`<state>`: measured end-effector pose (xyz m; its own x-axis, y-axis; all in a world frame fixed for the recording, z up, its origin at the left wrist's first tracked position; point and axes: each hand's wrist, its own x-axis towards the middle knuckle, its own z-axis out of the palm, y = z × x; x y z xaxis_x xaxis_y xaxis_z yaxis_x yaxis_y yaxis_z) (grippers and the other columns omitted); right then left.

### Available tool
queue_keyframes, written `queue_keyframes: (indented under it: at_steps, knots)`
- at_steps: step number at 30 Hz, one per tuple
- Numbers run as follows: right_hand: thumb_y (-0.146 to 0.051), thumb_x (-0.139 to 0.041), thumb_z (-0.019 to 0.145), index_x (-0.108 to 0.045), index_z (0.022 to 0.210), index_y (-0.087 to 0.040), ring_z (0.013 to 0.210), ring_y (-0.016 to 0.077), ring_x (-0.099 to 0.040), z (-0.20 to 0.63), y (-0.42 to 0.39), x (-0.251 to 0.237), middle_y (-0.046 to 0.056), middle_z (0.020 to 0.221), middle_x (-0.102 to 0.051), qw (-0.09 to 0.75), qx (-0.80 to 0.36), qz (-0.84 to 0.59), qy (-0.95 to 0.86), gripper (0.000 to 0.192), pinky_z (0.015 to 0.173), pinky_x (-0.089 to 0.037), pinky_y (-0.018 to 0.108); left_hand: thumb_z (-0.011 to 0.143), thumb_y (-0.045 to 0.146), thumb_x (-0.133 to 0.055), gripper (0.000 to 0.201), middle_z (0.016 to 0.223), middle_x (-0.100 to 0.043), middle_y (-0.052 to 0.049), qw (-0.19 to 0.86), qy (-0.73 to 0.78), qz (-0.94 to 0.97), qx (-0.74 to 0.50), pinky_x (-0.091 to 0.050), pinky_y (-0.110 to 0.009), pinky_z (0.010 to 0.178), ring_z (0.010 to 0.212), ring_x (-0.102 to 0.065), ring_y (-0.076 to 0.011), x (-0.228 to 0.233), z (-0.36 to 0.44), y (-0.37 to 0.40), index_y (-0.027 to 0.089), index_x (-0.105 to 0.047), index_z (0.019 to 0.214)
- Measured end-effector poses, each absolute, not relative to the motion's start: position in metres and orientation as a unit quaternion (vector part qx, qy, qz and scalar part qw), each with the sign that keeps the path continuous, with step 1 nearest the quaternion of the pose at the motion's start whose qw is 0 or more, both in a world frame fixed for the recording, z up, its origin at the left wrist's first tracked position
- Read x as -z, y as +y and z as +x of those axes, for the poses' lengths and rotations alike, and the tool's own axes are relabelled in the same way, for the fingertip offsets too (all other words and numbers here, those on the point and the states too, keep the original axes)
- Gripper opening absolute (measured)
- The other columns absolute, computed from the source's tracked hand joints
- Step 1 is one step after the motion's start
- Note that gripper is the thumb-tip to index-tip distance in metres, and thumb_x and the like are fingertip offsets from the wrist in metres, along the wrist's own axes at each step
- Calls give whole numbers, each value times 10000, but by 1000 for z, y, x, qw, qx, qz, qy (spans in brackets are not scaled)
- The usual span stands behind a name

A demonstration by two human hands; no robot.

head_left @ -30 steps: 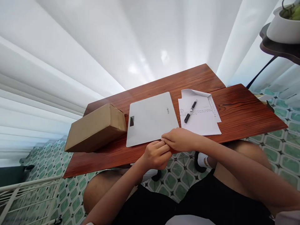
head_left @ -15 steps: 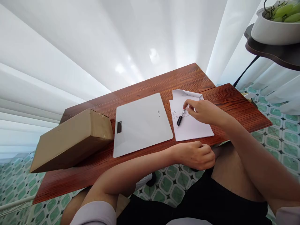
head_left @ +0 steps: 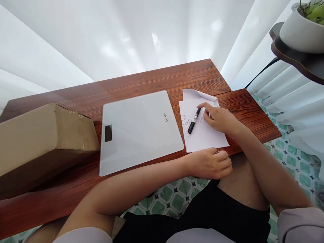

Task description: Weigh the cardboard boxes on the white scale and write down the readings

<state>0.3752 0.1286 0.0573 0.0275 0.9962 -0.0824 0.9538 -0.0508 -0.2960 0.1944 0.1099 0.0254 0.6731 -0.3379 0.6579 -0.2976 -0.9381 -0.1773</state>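
**Right hand on the pen, left hand at the desk edge**

Since half a second ago, my right hand (head_left: 220,118) has settled lower onto the paper (head_left: 202,135), and the pen (head_left: 193,120) now lies a little more upright across the printed lines, its cap end pointing toward me. My forefinger touches the far end of the pen; the other fingers are spread loosely on the sheet, so this hand grasps nothing. Against a second ago, both hands have parted: then they met at the near edge of the white scale.

My left hand (head_left: 212,163) is curled into a loose fist with nothing in it, resting at the near edge of the desk (head_left: 152,76), just below the paper's lower corner. It has barely shifted in the last half second.

Left of the paper lies the flat white scale (head_left: 139,130), its small dark window on the left side. Further left sits the brown cardboard box (head_left: 43,138), closed, so I cannot tell what is in it. On the dark shelf (head_left: 298,59) at upper right stands a white bowl (head_left: 301,32) holding something green.
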Motion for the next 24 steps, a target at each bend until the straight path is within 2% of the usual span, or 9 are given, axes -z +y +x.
queue_keyframes:
  at_steps: [3,7,13,15,20,22,24]
  knots:
    - [-240,-379,1016,-542,1375,-237,683,238,-611,369,134,-54,48,871,-742,54,-108,-712,-692,394,587,-223,295,896,117,-584,73,786,-539,-46,-5,161,-924,346,-264,-307,571,741,-492,-159,-24,195,111,111,-655,877]
    - [-211,-371,999,-603,1239,-205,648,222,-584,360,141,-52,61,833,-726,51,-79,-721,-687,334,581,-206,304,846,135,-561,87,859,-574,-86,-42,152,-943,292,-288,-337,592,827,-533,-207,-22,194,112,117,-627,899]
    - [-190,-389,953,-688,1016,-194,687,216,-591,359,144,-51,59,779,-703,102,-61,-710,-694,305,604,-279,309,927,197,-491,191,1027,-640,-134,-69,140,-961,230,-412,-388,732,971,-586,-259,-16,195,112,114,-645,1001]
    - [-179,-408,936,-700,1043,-183,738,224,-617,363,142,-51,70,833,-724,123,-45,-697,-705,311,628,-320,313,931,200,-483,204,1066,-648,-149,-66,131,-965,217,-434,-403,787,1011,-590,-275,-16,196,112,114,-648,1012]
    - [-141,-456,951,-619,1316,-189,977,264,-651,376,134,-54,97,1087,-743,153,7,-661,-734,403,727,-429,333,906,203,-498,235,1142,-655,-175,-57,110,-970,209,-463,-436,885,1065,-600,-302,-17,196,112,98,-654,1047]
    - [-158,-456,997,-614,1302,-200,1083,283,-625,380,133,-57,107,1141,-728,148,38,-657,-738,346,771,-448,351,903,203,-497,246,1150,-661,-175,-58,105,-970,213,-473,-435,894,1064,-609,-302,-17,196,112,90,-657,1052]
    - [-209,-435,1047,-632,1233,-206,1078,291,-612,382,134,-58,116,1116,-716,137,74,-668,-728,272,777,-447,364,900,191,-488,257,1149,-668,-170,-61,98,-970,214,-484,-421,875,1052,-617,-293,-17,195,112,82,-659,1060]
